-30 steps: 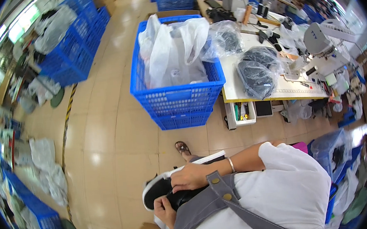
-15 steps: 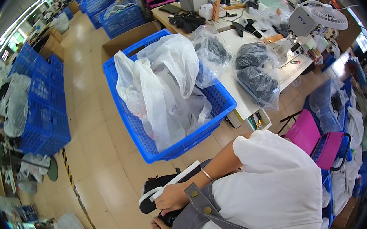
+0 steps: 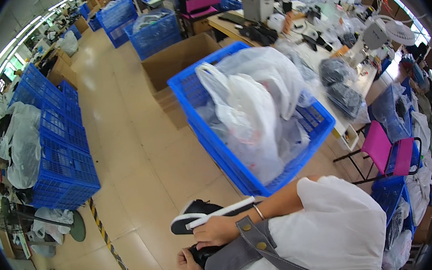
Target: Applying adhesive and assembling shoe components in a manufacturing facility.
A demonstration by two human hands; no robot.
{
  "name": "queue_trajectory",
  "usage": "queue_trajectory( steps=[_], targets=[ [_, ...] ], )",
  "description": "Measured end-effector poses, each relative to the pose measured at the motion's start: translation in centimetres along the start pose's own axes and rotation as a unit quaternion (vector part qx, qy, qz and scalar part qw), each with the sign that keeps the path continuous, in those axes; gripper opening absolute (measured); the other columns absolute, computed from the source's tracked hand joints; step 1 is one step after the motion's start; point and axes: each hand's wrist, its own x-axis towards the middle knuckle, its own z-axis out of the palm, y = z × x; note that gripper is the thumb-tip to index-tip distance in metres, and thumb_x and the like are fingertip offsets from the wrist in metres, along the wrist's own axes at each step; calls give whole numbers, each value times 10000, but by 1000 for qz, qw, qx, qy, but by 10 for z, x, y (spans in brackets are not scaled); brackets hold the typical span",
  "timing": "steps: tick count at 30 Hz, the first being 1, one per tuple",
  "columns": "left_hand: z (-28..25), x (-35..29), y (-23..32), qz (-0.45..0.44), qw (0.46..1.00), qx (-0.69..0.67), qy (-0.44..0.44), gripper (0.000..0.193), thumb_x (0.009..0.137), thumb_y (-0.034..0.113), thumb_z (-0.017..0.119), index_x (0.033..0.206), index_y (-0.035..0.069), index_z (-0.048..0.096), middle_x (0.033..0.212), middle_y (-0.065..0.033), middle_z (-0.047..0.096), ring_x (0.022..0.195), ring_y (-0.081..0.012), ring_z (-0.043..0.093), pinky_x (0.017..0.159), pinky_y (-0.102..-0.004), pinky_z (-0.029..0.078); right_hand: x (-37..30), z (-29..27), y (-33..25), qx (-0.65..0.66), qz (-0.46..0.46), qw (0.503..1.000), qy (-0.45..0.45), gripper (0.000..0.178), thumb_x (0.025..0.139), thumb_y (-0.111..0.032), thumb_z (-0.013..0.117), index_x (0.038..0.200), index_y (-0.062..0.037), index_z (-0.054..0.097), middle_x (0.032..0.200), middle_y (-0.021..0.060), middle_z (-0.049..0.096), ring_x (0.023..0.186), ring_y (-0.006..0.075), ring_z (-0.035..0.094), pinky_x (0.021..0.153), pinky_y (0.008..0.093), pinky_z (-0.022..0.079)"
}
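Observation:
My right hand (image 3: 216, 232) reaches in from the right, fingers curled down over a dark, glossy thing (image 3: 206, 253) in front of the grey apron. Just below it, my left hand (image 3: 189, 265) has its fingers bent at the near side of the same dark thing. Its kind cannot be made out, as hands and apron hide most of it. Beyond my right hand shows a black shoe (image 3: 197, 209) with a white edge. A straight white strip (image 3: 223, 212) crosses beside it; whether it belongs to the shoe is unclear.
A blue crate (image 3: 217, 144) holding white plastic bags (image 3: 255, 110) stands ahead, before an open cardboard box (image 3: 168, 72). To the right are a cluttered worktable (image 3: 318, 57) and a magenta chair (image 3: 378, 143). Stacked blue crates (image 3: 63, 165) line the left, near striped floor tape (image 3: 103, 234).
The view has shifted, so the blue crate and worktable sit further right and the cardboard box shows more. Both hands stay together at the dark thing. The shoe shows more of its upper.

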Motion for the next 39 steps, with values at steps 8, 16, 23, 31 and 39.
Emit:
queue_trajectory(
  steps=[8,16,23,31,39],
  targets=[
    [-49,133,66,-12,995,75,-59,249,890,204,570,830,-33,616,740,-40,612,684,-94,526,641,-224,412,117,22,25,-32,63,995,71,259,842,-320,560,778,-76,505,750,85,531,663,289,573,521,384,467],
    [-54,290,96,-16,997,55,-48,220,910,200,539,835,-1,590,684,-22,544,597,-83,480,565,-192,370,236,0,119,12,18,989,146,221,817,-254,619,779,-61,519,717,70,517,599,279,560,474,348,444],
    [-24,444,168,-34,999,0,4,150,874,135,581,848,-9,544,707,-51,549,610,-142,567,608,-262,507,362,-74,223,69,-62,989,115,209,817,-244,623,776,-68,517,724,61,516,600,275,563,461,362,431],
    [11,605,210,-19,1000,14,-2,227,908,184,530,938,-38,563,812,-99,585,619,-155,575,605,-265,501,462,-166,314,52,-6,995,88,253,798,-278,633,725,-69,511,724,76,542,611,301,566,515,381,450],
    [51,842,255,112,978,165,-56,199,832,118,613,880,-76,619,737,-134,623,590,-177,619,564,-248,514,560,-221,433,-26,75,987,142,257,824,-281,604,722,-65,508,728,84,538,656,296,566,535,372,462]
  ],
)
